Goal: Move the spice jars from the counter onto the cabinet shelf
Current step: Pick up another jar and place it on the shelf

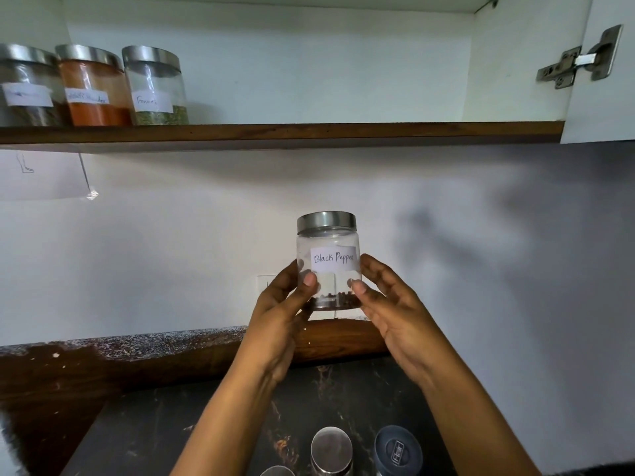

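Jar in hand: the Black Pepper jar (332,260) hangs in the air between the desk (165,434) and the cabinet shelf (343,130), below the shelf's front edge and near its middle.
Axis: we note it upright, lid on top, label facing us, with a thin layer of peppercorns at the bottom.
Left hand (275,310): grasps the jar's lower left side, thumb on the front wall, fingers round the back.
Right hand (391,304): mirrors it on the lower right side.
Nearer hand: neither. We judge both level.
Way to go: the shelf lies above and beyond the hands. Its bare stretch runs right of the fennel jar (154,87).
Shelf's left end: the fennel jar, an orange powder jar (92,87) and a third jar (27,87) stand in a close row.
Desk's near edge: a steel-lidded jar (331,444) and a dark-lidded jar (398,448) wait.
Next move, our guess: lift up and forward over the front edge.
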Action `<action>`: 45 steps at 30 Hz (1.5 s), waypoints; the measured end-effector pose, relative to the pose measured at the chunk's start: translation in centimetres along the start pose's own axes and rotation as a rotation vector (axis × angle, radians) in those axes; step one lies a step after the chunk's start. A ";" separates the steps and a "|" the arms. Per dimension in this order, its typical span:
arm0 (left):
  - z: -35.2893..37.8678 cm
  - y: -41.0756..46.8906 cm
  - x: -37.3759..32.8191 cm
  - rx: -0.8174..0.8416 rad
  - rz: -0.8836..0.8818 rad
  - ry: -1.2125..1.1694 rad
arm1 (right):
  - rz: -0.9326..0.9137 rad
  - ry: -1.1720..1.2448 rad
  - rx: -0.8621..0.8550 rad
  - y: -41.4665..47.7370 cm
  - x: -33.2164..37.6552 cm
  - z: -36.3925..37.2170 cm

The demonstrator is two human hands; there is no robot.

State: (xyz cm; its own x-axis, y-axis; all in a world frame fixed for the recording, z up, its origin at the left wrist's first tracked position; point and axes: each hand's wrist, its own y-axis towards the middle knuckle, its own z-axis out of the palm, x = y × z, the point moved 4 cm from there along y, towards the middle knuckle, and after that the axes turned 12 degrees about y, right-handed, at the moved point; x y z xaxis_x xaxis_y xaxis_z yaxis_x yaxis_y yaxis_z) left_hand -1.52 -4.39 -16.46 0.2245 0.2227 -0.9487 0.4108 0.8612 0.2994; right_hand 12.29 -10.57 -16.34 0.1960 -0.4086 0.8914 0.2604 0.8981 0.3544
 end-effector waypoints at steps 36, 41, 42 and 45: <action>-7.7 13.7 -23.5 -0.235 0.306 0.796 | -0.179 -0.521 0.143 19.3 17.3 15.7; -9.2 15.9 -23.0 -0.367 0.191 0.932 | -0.086 -0.611 0.124 22.1 15.3 17.1; -9.4 16.2 -23.1 -0.383 0.184 0.963 | -0.070 -0.645 0.124 22.5 15.2 17.4; -9.8 17.0 -23.4 -0.416 0.158 1.047 | -0.018 -0.725 0.128 23.6 15.0 18.2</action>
State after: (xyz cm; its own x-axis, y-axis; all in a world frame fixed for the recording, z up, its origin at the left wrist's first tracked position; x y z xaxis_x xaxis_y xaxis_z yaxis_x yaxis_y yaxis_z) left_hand -8.42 9.49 9.81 -0.6812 0.4462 -0.5805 0.0746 0.8310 0.5512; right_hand 4.20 7.43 10.48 -0.4932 -0.2533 0.8322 0.1367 0.9222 0.3617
